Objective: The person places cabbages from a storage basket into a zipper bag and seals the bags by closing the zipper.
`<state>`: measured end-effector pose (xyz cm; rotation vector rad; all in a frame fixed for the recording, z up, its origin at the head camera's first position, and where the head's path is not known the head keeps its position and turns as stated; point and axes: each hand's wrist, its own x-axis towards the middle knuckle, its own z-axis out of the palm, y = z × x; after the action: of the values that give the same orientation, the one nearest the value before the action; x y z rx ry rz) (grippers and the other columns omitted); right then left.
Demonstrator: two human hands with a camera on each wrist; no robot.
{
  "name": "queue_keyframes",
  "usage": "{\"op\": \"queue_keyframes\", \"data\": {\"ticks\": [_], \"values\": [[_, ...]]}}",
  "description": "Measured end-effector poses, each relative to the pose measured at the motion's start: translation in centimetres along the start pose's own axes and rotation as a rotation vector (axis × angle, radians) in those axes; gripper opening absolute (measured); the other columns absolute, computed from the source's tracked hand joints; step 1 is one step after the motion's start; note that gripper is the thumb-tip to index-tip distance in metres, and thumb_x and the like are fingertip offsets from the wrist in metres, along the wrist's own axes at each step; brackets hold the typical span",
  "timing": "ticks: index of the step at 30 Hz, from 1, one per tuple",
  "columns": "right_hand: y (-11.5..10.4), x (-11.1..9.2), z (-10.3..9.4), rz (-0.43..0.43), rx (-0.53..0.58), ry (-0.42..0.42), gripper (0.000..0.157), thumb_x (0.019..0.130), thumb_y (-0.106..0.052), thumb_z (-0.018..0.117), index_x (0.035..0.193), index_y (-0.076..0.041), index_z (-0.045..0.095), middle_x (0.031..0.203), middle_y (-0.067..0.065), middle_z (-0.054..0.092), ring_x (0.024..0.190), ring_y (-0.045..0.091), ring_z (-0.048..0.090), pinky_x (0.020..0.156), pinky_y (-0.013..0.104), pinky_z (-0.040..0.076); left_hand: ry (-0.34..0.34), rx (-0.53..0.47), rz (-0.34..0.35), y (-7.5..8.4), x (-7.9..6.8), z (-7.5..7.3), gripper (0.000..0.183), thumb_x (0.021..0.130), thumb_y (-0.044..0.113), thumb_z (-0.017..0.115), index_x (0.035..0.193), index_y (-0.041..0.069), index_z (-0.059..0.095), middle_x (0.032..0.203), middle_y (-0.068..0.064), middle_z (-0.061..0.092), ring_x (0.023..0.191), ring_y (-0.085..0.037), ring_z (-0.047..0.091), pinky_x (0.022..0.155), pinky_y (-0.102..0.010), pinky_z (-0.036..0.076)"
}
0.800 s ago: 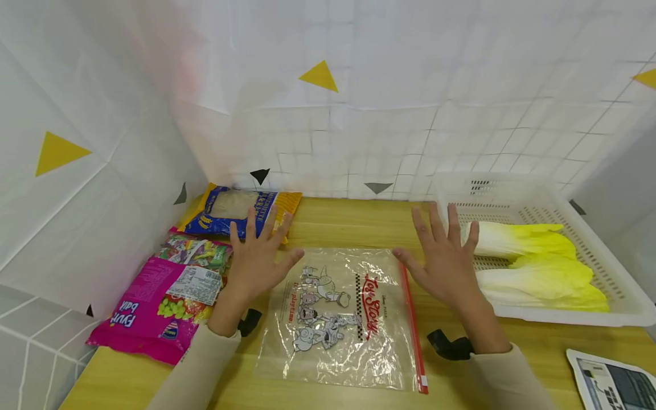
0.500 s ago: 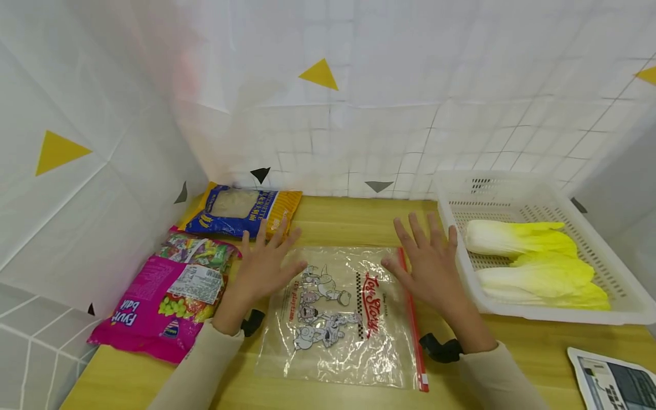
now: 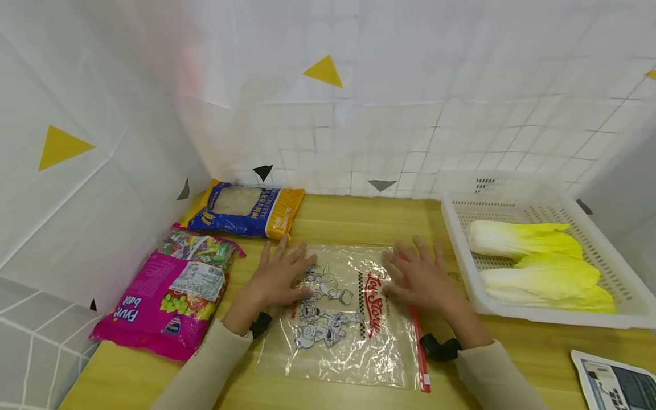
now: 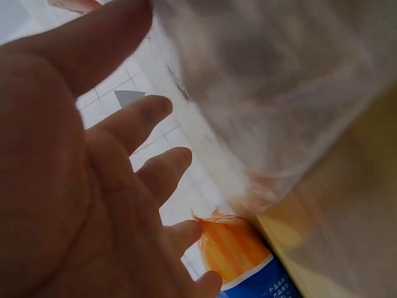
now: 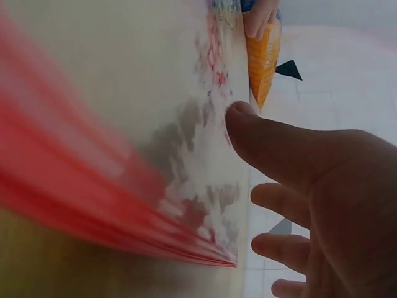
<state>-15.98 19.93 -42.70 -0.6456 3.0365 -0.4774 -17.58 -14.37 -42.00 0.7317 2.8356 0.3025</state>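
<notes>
A clear zip bag (image 3: 348,359) printed with cartoon figures and red "Toy Story" lettering lies flat on the wooden table (image 3: 359,219). Its red zip edge (image 3: 421,364) runs down the right side. My left hand (image 3: 279,279), fingers spread, is over the bag's upper left corner. Over the upper right part, near the zip, is my right hand (image 3: 422,282), palm down with spread fingers. Both wrist views show the fingers extended with nothing gripped; in the right wrist view the thumb (image 5: 248,121) is close over the plastic.
Left of the bag lie a pink candy bag (image 3: 148,302) and a blue and orange pasta packet (image 3: 246,210). At the right a white perforated basket (image 3: 461,267) holds napa cabbages (image 3: 543,279). A flat printed pouch (image 3: 615,381) is at the lower right. White sheeting (image 3: 400,131) closes the back.
Both hands have come down toward the zip bag and closer together, the left moving right and the right moving left. The bag and packets stay put.
</notes>
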Motion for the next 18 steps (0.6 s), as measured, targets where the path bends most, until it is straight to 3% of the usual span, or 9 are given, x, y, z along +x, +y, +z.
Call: {"op": "queue_keyframes", "data": {"ticks": [6, 12, 18], "values": [[0.8, 0.0, 0.6, -0.022, 0.053, -0.043, 0.073, 0.088, -0.049, 0.075, 0.150, -0.019, 0.052, 0.161, 0.019, 0.039, 0.150, 0.052, 0.023, 0.117, 0.076, 0.002, 0.003, 0.018, 0.046, 0.1, 0.1, 0.5, 0.067, 0.096, 0.050, 0.066, 0.155, 0.025, 0.045, 0.166, -0.007, 0.032, 0.158, -0.046, -0.001, 0.122, -0.070, -0.003], [1.1, 0.3, 0.8, -0.040, 0.045, -0.040, 0.065, 0.090, -0.048, 0.074, 0.145, -0.019, 0.057, 0.158, 0.019, 0.045, 0.141, 0.048, 0.039, 0.112, 0.071, 0.023, 0.003, -0.033, 0.092, 0.1, 0.4, 0.8, 0.060, 0.099, 0.042, 0.063, 0.154, 0.022, 0.047, 0.164, -0.009, 0.036, 0.156, -0.044, 0.019, 0.125, -0.065, 0.016], [1.1, 0.7, 0.7, -0.062, 0.043, -0.013, 0.055, 0.089, -0.044, 0.076, 0.137, -0.019, 0.065, 0.152, 0.017, 0.053, 0.132, 0.044, 0.048, 0.105, 0.071, 0.036, 0.012, -0.109, 0.058, 0.0, 0.7, 0.8, 0.054, 0.097, 0.040, 0.068, 0.147, 0.026, 0.055, 0.162, -0.005, 0.041, 0.154, -0.043, 0.027, 0.117, -0.073, 0.023]]}}
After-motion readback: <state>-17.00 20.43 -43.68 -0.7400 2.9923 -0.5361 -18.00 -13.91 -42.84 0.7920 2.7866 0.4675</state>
